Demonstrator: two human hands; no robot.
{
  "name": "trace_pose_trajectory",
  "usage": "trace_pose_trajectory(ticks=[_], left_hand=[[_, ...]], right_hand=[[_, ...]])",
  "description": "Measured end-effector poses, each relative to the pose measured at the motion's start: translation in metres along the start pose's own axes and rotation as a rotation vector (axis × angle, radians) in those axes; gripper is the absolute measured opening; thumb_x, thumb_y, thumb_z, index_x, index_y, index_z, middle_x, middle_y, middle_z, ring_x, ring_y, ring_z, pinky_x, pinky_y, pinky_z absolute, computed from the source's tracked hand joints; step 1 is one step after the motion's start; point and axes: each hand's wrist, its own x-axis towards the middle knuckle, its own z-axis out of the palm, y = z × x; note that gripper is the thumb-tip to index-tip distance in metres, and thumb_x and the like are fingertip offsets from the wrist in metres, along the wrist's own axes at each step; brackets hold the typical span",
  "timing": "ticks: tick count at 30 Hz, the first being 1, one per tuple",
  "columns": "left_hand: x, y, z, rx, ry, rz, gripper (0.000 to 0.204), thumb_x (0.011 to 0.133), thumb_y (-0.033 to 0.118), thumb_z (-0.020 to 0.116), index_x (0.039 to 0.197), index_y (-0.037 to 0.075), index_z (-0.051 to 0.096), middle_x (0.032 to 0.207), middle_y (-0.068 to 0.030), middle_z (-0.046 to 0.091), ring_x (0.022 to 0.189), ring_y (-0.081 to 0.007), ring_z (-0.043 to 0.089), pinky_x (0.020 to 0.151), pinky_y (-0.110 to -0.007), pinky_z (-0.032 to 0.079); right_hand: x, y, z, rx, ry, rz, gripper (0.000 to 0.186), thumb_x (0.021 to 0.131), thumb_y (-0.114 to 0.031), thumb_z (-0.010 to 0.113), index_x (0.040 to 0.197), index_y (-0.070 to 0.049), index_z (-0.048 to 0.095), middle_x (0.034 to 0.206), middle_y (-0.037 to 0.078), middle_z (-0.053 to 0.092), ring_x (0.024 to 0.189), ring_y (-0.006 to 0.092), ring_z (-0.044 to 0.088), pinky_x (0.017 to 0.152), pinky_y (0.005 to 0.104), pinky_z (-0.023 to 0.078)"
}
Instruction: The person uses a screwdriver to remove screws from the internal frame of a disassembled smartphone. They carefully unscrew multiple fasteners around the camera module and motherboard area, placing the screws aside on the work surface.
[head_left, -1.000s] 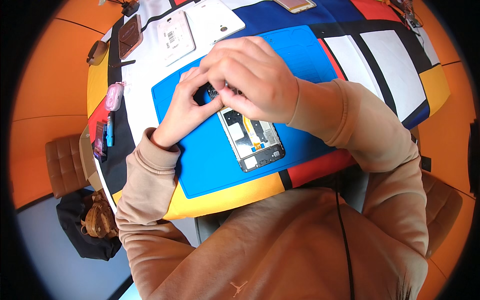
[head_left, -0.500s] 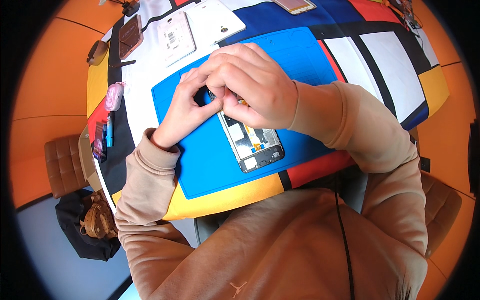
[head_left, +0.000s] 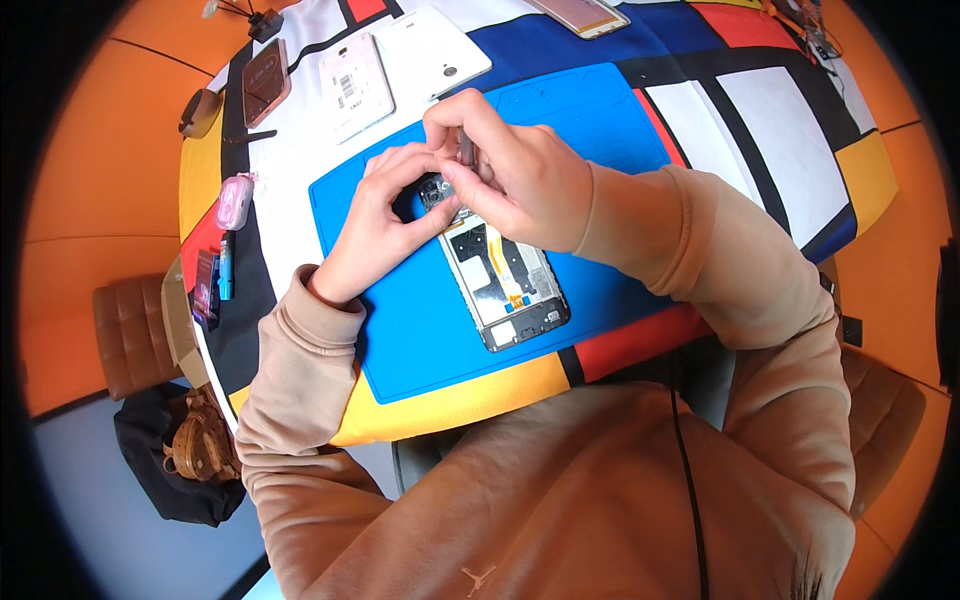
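Note:
An opened smartphone [head_left: 515, 320], its inner parts and yellow ribbon cable showing, lies angled on a blue mat [head_left: 410, 350]. My left hand [head_left: 380, 230] is wrapped round the phone's upper end, thumb on its edge. My right hand [head_left: 525, 185] is closed on a small dark tool [head_left: 466, 150] above that end, near the camera block [head_left: 432, 192]. The tool's tip and some of the left fingertips are hidden.
Behind the mat are white phones [head_left: 357, 85], a copper-coloured phone [head_left: 265, 80] and another phone [head_left: 585, 14]. A pink case [head_left: 233, 202], blue pen-like item [head_left: 227, 268] and dark box [head_left: 206, 290] sit at left. Cables [head_left: 810, 35] lie at back right.
My right fingers have shifted and loosened, so the dark tool and the phone's camera end now show. The phone and mat appear slightly lower in the picture.

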Motion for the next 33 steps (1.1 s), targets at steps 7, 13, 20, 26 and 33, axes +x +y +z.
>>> trace_pose_trajectory(ticks=[7,13,20,26,33], left_hand=[[0.003,0.004,-0.001,0.017,-0.025,0.026,0.028,0.086,0.015,0.077,0.113,0.01,0.072,0.121,-0.0045,0.069,0.118,-0.024,0.058,0.107,-0.038,0.034],[0.004,0.004,-0.001,0.016,-0.039,0.032,0.026,0.087,0.016,0.076,0.113,0.012,0.073,0.123,-0.0034,0.069,0.118,-0.0226,0.058,0.108,-0.038,0.034],[0.004,0.003,-0.001,0.017,-0.037,0.027,0.025,0.087,0.017,0.076,0.112,0.012,0.074,0.123,-0.0029,0.07,0.119,-0.0227,0.058,0.109,-0.039,0.033],[0.003,0.002,0.0,-0.002,-0.036,0.024,0.025,0.088,0.018,0.075,0.112,0.012,0.074,0.123,-0.0027,0.069,0.119,-0.0229,0.058,0.11,-0.039,0.033],[0.004,0.001,-0.001,0.004,-0.036,0.036,0.026,0.088,0.018,0.075,0.113,0.011,0.073,0.123,-0.0036,0.069,0.119,-0.0234,0.057,0.109,-0.039,0.033]], right_hand=[[0.005,0.016,-0.007,0.198,0.131,0.198,0.027,0.099,0.0,0.059,0.122,-0.005,0.045,0.088,0.005,0.063,0.069,0.0065,0.062,0.057,0.0205,0.048],[0.018,0.058,-0.045,0.194,0.438,0.451,0.022,0.101,-0.002,0.051,0.12,-0.011,0.042,0.077,0.004,0.059,0.055,0.0085,0.053,0.047,0.0233,0.042],[0.016,0.08,-0.052,0.008,0.513,0.411,0.017,0.098,-0.001,0.05,0.112,-0.01,0.048,0.072,0.005,0.057,0.06,0.0134,0.056,0.054,0.0287,0.044],[0.015,0.078,-0.05,-0.071,0.479,0.441,0.018,0.098,0.0,0.049,0.113,-0.009,0.048,0.071,0.005,0.056,0.063,0.0139,0.057,0.058,0.0287,0.045],[0.013,0.084,-0.045,0.219,0.502,0.408,0.019,0.097,0.001,0.05,0.114,-0.009,0.048,0.076,0.005,0.058,0.064,0.0137,0.056,0.058,0.0274,0.046]])
